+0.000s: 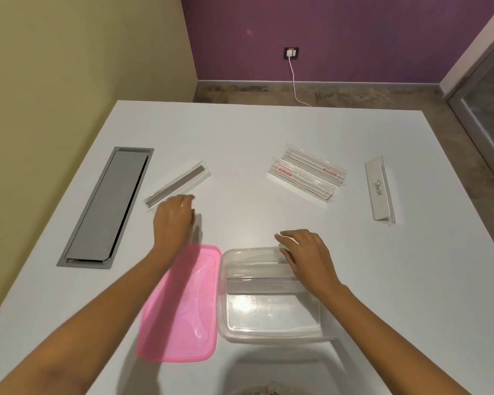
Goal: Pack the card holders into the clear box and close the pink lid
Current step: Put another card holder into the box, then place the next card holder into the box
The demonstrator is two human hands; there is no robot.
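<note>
The clear box [268, 323] stands near the table's front edge with one card holder [263, 285] lying across it. My right hand [305, 258] rests over the box's far right rim and that holder, fingers spread. The pink lid [180, 306] lies flat to the left of the box, under my left forearm. My left hand [173, 220] hovers with loosely curled fingers just short of a clear card holder [180, 183] lying at the left. Two clear holders [307, 175] are stacked at the centre right. A white holder marked PANDA [378, 189] lies at the right.
A grey cable hatch [106, 206] is set into the white table [240, 132] at the left. A yellow wall runs along the left side. A white cable hangs from a socket on the purple back wall [354, 38].
</note>
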